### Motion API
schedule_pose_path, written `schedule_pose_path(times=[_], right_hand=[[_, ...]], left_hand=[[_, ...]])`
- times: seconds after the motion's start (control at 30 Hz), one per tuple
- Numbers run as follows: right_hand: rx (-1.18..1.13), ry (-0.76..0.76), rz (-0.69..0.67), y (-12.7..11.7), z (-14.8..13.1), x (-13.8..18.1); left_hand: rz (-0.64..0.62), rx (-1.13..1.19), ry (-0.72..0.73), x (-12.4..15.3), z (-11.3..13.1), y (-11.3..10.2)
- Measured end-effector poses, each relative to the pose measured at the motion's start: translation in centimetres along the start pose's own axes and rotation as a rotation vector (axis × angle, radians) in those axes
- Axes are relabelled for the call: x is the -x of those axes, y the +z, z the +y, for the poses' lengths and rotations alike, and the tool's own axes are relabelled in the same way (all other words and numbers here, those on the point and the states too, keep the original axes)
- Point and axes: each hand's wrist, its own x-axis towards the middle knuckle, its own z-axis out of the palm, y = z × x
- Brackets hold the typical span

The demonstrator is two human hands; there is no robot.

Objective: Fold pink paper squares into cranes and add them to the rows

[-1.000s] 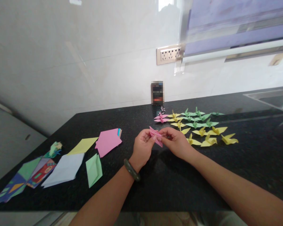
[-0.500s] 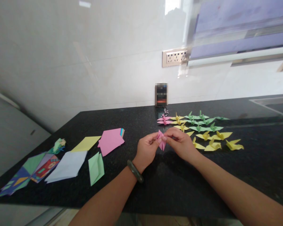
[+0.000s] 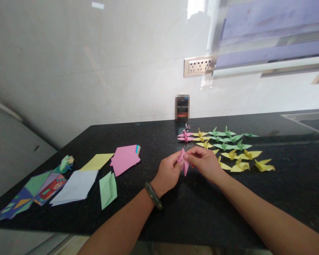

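A narrow, pointed piece of folded pink origami paper [image 3: 185,168] is held upright above the black counter. My left hand [image 3: 169,171] pinches it from the left, thumb in front. From the right, my right hand [image 3: 204,160] grips it between thumb and fingers near its upper half. Parts of the folds are hidden behind the thumbs. Just beyond my hands stand pink paper cranes [image 3: 185,136], with yellow paper cranes [image 3: 239,164] and green paper cranes [image 3: 224,145] set out in rows to the right.
Left of my hands lie pink paper sheets [image 3: 125,159], a folded green paper [image 3: 108,191], white sheets [image 3: 76,187], a yellow sheet [image 3: 97,162] and patterned paper [image 3: 23,198]. A phone-like object with a blurred screen [image 3: 182,108] leans on the wall. A sink edge [image 3: 300,120] shows far right.
The pink paper has shifted slightly right and down and turned a little, showing more of its lower point. Both hands keep hold of it; the left hand has moved slightly right.
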Motion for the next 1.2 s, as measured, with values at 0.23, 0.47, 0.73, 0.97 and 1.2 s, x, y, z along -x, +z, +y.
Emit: schedule_pose_path(times=[0.23, 0.47, 0.73, 0.97, 1.2], right_hand=[[-0.131, 0.052, -0.014, 0.26, 0.28, -0.09], [-0.038, -0.01, -0.132, -0.23, -0.4, -0.07], [-0.18, -0.018, -0.081, -0.44, -0.23, -0.18], [-0.223, -0.11, -0.093, -0.19, -0.08, -0.12], [0.046, -0.444, -0.151, -0.48, 0.32, -0.14]], left_hand=[[-0.038, -0.092, 0.001, -0.01, -0.05, 0.0], [-0.02, -0.036, -0.095, 0.16, -0.03, 0.12], [0.189, 0.021, -0.025, 0.12, -0.22, 0.05], [0.213, -0.091, 0.023, 0.16, -0.01, 0.03], [0.223, -0.153, 0.093, 0.25, -0.2, -0.21]])
